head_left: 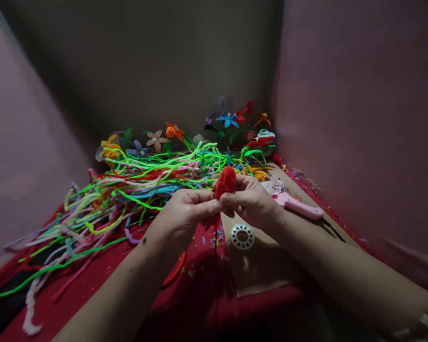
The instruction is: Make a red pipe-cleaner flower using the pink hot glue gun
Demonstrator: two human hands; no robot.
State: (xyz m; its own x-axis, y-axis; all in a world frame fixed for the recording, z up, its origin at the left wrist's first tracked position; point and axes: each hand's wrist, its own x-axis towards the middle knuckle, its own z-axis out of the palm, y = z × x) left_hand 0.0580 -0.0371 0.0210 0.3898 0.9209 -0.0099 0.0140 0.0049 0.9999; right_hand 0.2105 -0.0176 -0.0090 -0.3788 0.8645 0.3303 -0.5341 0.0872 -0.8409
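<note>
A fuzzy red petal-shaped piece (226, 182), which looks made of pipe cleaner, stands upright between my fingertips. My right hand (251, 199) pinches it from the right, its thumb across the lower edge. From the other side my left hand (190, 209) closes its thumb and forefinger at the base of the piece. The two thumbs meet there, and the lowest part is hidden behind them. Just below my hands, a white round disc with a ring of holes (242, 236) lies on a cardboard sheet (264, 273).
A big heap of coloured pipe cleaners (157, 180) spreads across the left and middle. A pink glue gun (299, 205) with a black cord lies to the right. Finished flowers (228, 119) stand along the back wall. Red cloth (89, 289) with scattered fluff covers the table; pink walls rise at both sides.
</note>
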